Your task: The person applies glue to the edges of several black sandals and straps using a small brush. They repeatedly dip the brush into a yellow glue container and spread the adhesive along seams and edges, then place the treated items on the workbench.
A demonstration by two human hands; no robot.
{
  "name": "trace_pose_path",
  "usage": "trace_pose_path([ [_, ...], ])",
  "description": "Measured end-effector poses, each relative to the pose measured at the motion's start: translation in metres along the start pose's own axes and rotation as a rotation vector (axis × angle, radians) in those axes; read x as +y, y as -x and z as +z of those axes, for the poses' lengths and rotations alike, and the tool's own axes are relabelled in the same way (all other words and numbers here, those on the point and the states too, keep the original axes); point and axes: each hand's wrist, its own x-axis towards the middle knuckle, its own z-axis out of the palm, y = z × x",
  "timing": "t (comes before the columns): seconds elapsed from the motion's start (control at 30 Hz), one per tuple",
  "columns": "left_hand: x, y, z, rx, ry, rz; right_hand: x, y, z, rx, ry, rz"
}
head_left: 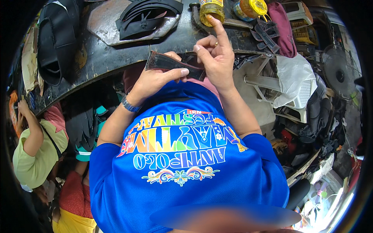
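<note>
My left hand (157, 79) is closed on a black strap piece (168, 62) with reddish edges, held in front of my body just off the table's near edge. The thumb presses on its face and the fingers lie beneath. My right hand (217, 54) holds nothing. Its index finger stretches up to the mouth of a glass jar (214, 7) of yellowish paste, and its other fingers are bent. The fingertip shows a yellow-orange smear. Whether it touches the jar's rim I cannot tell.
On the dark worktable (105, 58), black cut strap pieces (149, 17) lie on a worn slab (103, 21). A yellow-lidded jar (248, 8) and a maroon cloth (283, 29) are at right. A white stool (297, 89) and a fan (340, 72) stand beyond. Another person (37, 151) sits at left.
</note>
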Motion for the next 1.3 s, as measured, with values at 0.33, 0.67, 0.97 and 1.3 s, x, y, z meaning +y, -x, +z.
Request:
trace_pose_path([
  [0.33, 0.005, -0.01, -0.01, 0.16, 0.402, 0.134, -0.001, -0.026, -0.021, -0.025, 1.062, -0.036],
  [0.67, -0.006, -0.023, -0.007, 0.151, 0.464, 0.216, -0.022, -0.019, -0.026, -0.025, 1.014, -0.159],
  [0.97, 0.001, -0.017, 0.001, 0.169, 0.503, 0.154, -0.028, 0.002, -0.014, -0.095, 0.558, -0.377],
  [1.3, -0.005, -0.017, -0.004, 0.156, 0.534, 0.145, -0.005, 0.012, -0.016, -0.101, 0.681, -0.538],
])
